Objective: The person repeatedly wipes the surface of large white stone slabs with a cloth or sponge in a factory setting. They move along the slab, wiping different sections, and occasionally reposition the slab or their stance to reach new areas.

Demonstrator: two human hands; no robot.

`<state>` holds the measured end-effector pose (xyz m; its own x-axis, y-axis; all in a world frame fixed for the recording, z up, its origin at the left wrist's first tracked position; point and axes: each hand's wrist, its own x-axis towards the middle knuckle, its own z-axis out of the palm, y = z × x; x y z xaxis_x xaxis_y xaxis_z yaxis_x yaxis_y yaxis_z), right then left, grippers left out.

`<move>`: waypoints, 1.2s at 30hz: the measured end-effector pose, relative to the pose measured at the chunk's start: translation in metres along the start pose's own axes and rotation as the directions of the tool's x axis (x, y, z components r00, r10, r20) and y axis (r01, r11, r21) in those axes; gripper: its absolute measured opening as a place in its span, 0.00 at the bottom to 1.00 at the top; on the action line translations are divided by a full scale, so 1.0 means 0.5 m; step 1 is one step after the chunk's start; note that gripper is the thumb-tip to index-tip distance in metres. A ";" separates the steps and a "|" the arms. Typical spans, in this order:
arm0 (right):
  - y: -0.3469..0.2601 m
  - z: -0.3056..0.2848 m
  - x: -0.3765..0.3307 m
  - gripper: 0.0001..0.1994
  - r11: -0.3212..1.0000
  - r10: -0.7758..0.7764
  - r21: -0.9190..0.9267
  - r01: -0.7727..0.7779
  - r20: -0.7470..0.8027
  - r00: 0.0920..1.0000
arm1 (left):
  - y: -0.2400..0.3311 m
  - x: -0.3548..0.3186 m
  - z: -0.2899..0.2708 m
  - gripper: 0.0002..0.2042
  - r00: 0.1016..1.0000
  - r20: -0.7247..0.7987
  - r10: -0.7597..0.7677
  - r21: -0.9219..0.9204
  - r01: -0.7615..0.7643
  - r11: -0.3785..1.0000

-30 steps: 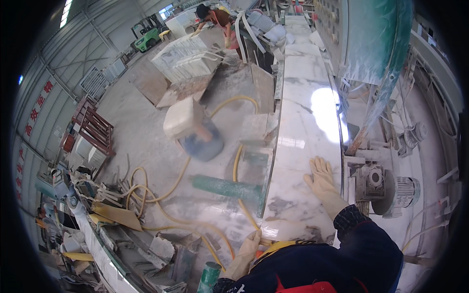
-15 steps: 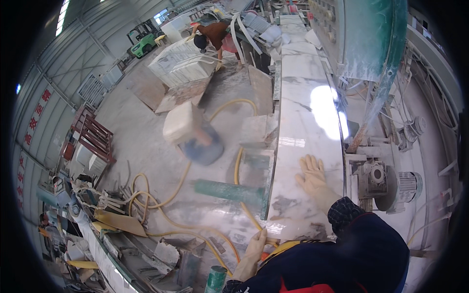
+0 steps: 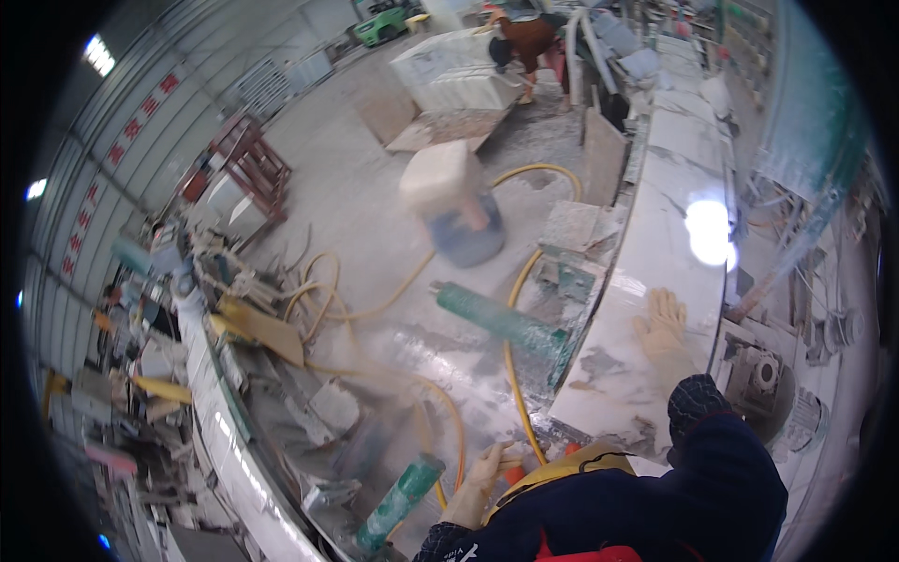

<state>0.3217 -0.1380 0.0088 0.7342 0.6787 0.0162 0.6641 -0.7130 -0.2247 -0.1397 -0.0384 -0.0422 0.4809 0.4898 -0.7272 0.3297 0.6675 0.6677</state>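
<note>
A long white marble slab (image 3: 613, 361) with grey veining runs away from me on the right, its surface glossy. My right hand (image 3: 667, 328), in a cream glove, lies flat on it with the fingers spread. Near the slab's close end, my left hand (image 3: 479, 482), gloved alike, hangs slightly apart from the edge. Its fingers are loosely bent and a little apart, with nothing visible in them. Beside it is a small orange object (image 3: 514, 475), partly hidden by the yellow apron (image 3: 562, 471) at my waist.
Left of the slab stand a green roller (image 3: 496, 317), a yellow hose (image 3: 510, 375) and a blue stool with a pale cushion (image 3: 440, 178). A nearer green roller (image 3: 401, 501) adjoins scrap stone. A motor (image 3: 757, 377) flanks the slab's right. Another person (image 3: 532, 42) bends by stacked white blocks.
The view has turned leftward, so the scene sits further right. My left hand has moved from the slab's near corner to a spot apart from it. My right hand stays flat on the slab.
</note>
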 end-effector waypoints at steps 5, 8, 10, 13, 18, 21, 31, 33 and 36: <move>0.022 0.031 0.021 0.36 0.999 0.022 -0.036 -0.022 -0.001 1.000 | -0.183 -0.114 -0.174 0.20 0.956 -0.267 -0.121 -0.180 0.074 0.981; 0.050 0.063 0.038 0.33 0.999 -0.017 -0.052 0.013 -0.078 0.997 | -0.274 -0.186 -0.224 0.18 0.883 -0.417 -0.216 -0.315 0.083 0.946; 0.065 0.077 0.043 0.31 0.997 -0.075 -0.049 0.066 -0.213 0.974 | -0.329 -0.224 -0.241 0.18 0.823 -0.499 -0.271 -0.380 0.074 0.922; 0.066 0.076 0.042 0.31 0.993 -0.102 0.009 0.115 -0.401 0.911 | -0.399 -0.260 -0.267 0.18 0.769 -0.561 -0.307 -0.414 0.061 0.908; 0.042 0.031 0.030 0.28 0.993 -0.060 0.072 0.098 -0.411 0.910 | -0.446 -0.246 -0.298 0.19 0.731 -0.635 -0.249 -0.318 0.047 0.947; 0.039 0.019 0.039 0.26 0.999 -0.029 0.007 0.032 -0.278 0.960 | -0.415 -0.215 -0.309 0.20 0.736 -0.662 -0.143 -0.193 0.017 0.981; 0.070 0.090 0.013 0.26 0.986 -0.163 -0.088 0.141 -0.340 0.926 | -0.309 -0.173 -0.276 0.20 0.798 -0.582 0.157 0.011 -0.186 0.982; 0.069 0.092 -0.002 0.28 0.984 -0.131 -0.148 0.098 -0.240 0.962 | -0.309 -0.165 -0.269 0.19 0.804 -0.595 -0.017 -0.253 -0.167 0.953; 0.067 0.071 -0.002 0.30 0.992 -0.108 -0.071 0.100 -0.118 0.987 | -0.332 -0.168 -0.277 0.17 0.788 -0.609 -0.090 -0.258 -0.090 0.962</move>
<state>0.3380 -0.1561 -0.0334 0.6695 0.7265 0.1551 0.7428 -0.6521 -0.1519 -0.3475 -0.1124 -0.1141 -0.1452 0.6675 -0.7303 0.0643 0.7429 0.6663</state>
